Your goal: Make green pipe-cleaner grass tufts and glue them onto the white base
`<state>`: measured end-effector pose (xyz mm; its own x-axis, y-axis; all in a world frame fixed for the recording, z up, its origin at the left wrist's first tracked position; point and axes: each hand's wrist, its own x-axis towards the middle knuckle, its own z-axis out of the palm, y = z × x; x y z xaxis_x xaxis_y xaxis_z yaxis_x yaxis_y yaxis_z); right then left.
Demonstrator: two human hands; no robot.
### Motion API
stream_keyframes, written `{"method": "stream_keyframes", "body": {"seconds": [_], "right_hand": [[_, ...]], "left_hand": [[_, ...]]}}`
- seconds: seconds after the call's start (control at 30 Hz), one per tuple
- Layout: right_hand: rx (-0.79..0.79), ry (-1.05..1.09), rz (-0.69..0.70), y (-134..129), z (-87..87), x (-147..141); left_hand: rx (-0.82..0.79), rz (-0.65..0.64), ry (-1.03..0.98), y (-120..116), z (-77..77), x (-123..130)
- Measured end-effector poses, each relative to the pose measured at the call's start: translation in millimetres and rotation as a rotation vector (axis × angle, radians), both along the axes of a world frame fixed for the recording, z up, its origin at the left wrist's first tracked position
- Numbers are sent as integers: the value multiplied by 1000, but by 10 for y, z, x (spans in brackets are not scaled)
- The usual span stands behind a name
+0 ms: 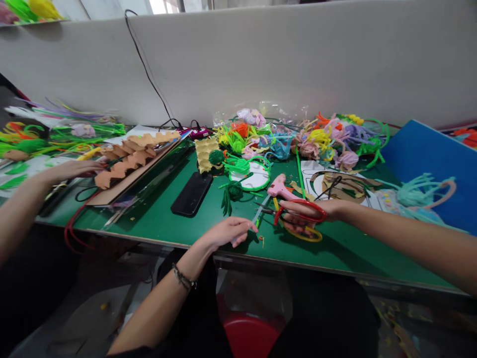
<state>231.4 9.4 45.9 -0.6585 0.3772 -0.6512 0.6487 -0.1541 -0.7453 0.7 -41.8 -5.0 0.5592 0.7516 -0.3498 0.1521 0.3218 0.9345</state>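
My left hand (233,231) is closed, its fingertips pinching the lower end of a thin, pale translucent stick (262,209) above the front of the green table. The stick slants up toward a pink glue gun (281,187); whether they are joined I cannot tell. My right hand (298,219) is wrapped round a pair of scissors (319,211) with red handles, the dark blades pointing left at the stick. A yellow loop (313,235) shows under the right fingers. Behind the hands lies a white disc (257,178) edged in green, with dark green fuzzy pieces (234,190) beside it.
A black phone (192,194) lies left of centre. Egg-carton strips (126,161) rest on cardboard at left, where another person's hand (76,169) reaches in. Colourful pipe-cleaner pieces (320,141) pile along the back wall. A blue board (428,164) leans at right. A black cable (145,69) hangs down the wall.
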Motion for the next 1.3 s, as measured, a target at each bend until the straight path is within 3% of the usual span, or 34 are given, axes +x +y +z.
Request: {"method": "stream_keyframes", "body": {"seconds": [0.13,0.37,0.67,1.23,1.3], "right_hand": [[177,41,-9,-46,68,-94],[336,-179,171,-66,133,-187],[411,-267,260,-8,53,-121],[340,-247,81,-103,13,-76],[325,-246,123,-85,42,-82]], "left_hand": [[-7,31,2,-2,11,-6],[-3,31,-10,-17,1,-12],[14,24,8,-26,36,13],[-6,6,-25,-1,-11,0],[-2,-7,-26,0,-16,-3]]}}
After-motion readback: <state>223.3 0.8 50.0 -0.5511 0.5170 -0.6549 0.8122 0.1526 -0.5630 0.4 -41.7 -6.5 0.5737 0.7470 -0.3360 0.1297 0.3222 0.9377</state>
